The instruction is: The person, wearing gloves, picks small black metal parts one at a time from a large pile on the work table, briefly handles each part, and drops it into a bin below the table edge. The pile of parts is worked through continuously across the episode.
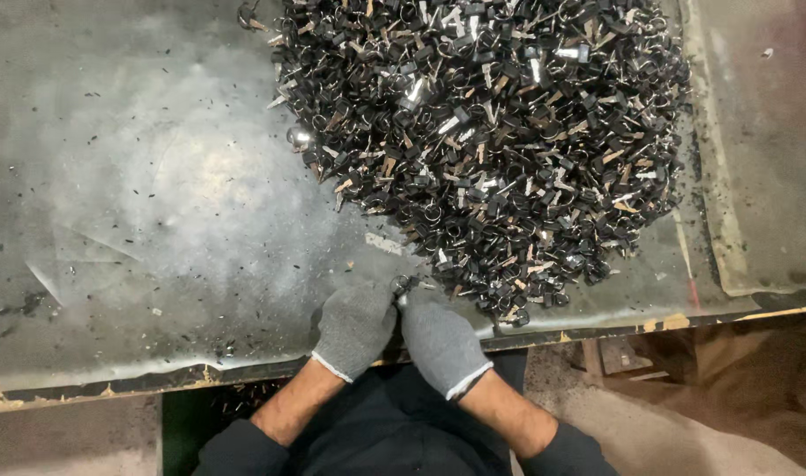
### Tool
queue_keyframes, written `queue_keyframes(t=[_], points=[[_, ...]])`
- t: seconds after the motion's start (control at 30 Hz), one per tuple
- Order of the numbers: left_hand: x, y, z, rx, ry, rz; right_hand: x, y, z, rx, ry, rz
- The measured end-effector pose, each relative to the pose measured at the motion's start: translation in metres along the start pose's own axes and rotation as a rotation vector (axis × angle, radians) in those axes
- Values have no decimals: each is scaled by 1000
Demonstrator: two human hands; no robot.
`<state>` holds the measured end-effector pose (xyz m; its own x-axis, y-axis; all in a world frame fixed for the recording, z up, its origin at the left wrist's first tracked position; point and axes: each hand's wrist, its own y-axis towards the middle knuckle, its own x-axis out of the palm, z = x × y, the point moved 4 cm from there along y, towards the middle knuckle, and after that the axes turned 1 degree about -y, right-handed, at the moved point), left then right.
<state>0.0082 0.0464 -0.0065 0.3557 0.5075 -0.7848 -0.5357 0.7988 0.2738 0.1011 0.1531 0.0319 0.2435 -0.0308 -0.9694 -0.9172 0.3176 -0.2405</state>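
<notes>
My left hand (354,326) and my right hand (440,342), both in grey knit gloves, meet at the near edge of a worn metal table (156,220). Between the fingertips of both hands sits one small black and silver metal ring piece (401,285). Just beyond and to the right lies a large heap of the same small black clip-and-ring parts (491,132), mixed with tan and silver bits. The nearest edge of the heap is a few centimetres from my right hand.
A shiny metal ball-like piece (298,137) lies at the heap's left edge. Dark chips and dust speckle the table's left half. A second plate (764,132) adjoins on the right. A wooden piece (623,353) sits below the table edge.
</notes>
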Motion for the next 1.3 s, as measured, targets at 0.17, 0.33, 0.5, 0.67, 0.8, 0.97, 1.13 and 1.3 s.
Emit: queue_keyframes(t=[0.17,0.33,0.5,0.67,0.8,0.97,1.13,1.3], points=[[-7,5,4,28,2,22,-2,4,11,175,448,-121],[-22,18,9,-85,-26,-115,-8,4,12,58,323,-39],[-38,41,6,-104,-81,-303,-6,-1,22,58,254,19],[-43,53,11,51,-48,-300,6,-2,0,73,56,78],[-38,45,12,13,-36,-294,12,5,1,87,314,-28],[-23,30,-6,-250,34,-384,3,8,23,-238,422,-179],[-15,26,-10,-150,85,-333,3,-3,15,111,445,-106],[-13,26,-8,-79,70,-248,4,3,11,325,607,-75]])
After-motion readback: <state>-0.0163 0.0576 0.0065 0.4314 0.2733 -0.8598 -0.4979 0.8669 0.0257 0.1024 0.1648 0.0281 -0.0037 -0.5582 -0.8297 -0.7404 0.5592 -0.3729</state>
